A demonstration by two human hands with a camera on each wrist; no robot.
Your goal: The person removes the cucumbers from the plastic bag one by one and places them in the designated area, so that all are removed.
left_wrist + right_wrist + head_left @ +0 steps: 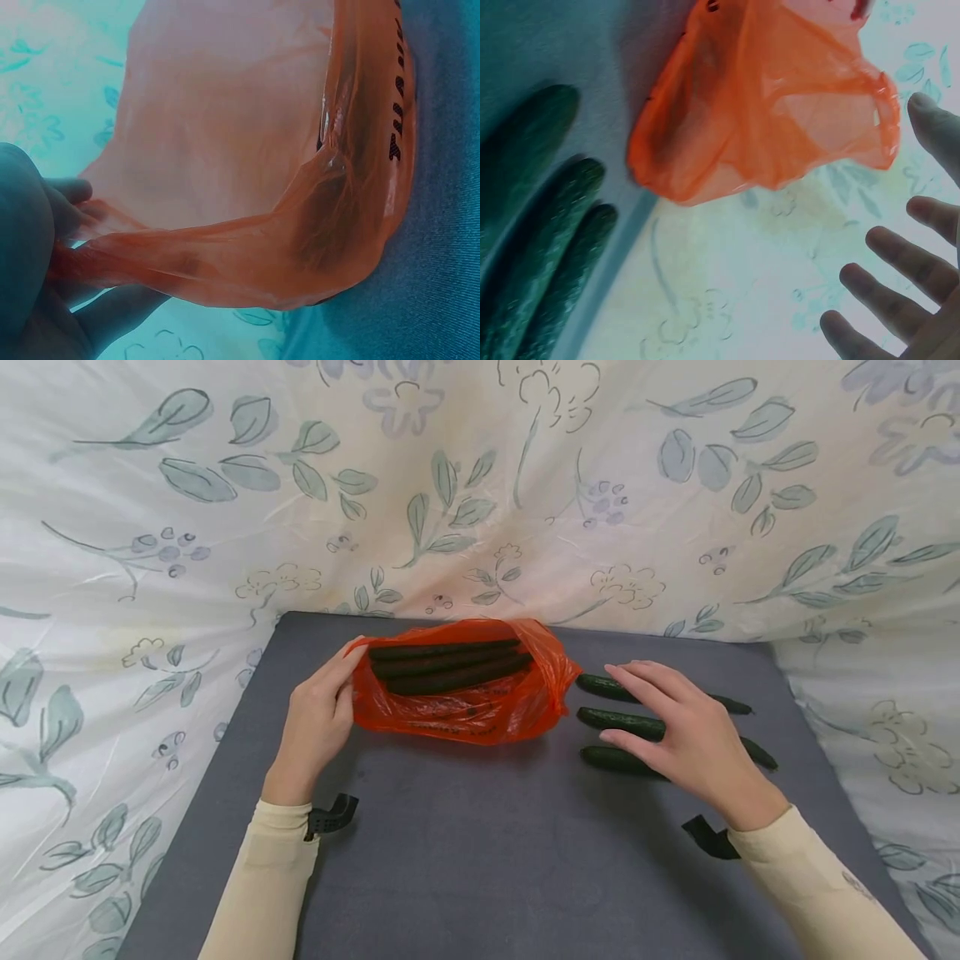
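An orange-red plastic bag (pixel 480 732) lies on its side with its mouth spread wide, and dark green cucumbers (pixel 450 678) lie side by side inside it. The left hand (pixel 318 722) pinches the left end of the bag's rim, its thumb and fingers on the thin plastic in the left wrist view. To the right of the bag rest three cucumbers (pixel 618 721) in a row. Over them hovers the right hand (pixel 693 739), fingers spread and holding nothing; in the right wrist view its fingers (pixel 911 262) are apart from the bag and the cucumbers.
A dark grey table (pixel 465 860) carries everything. Behind it and along both sides hangs a pale sheet (pixel 450 527) printed with leaves and flowers. Black straps (pixel 333 816) show at both wrists.
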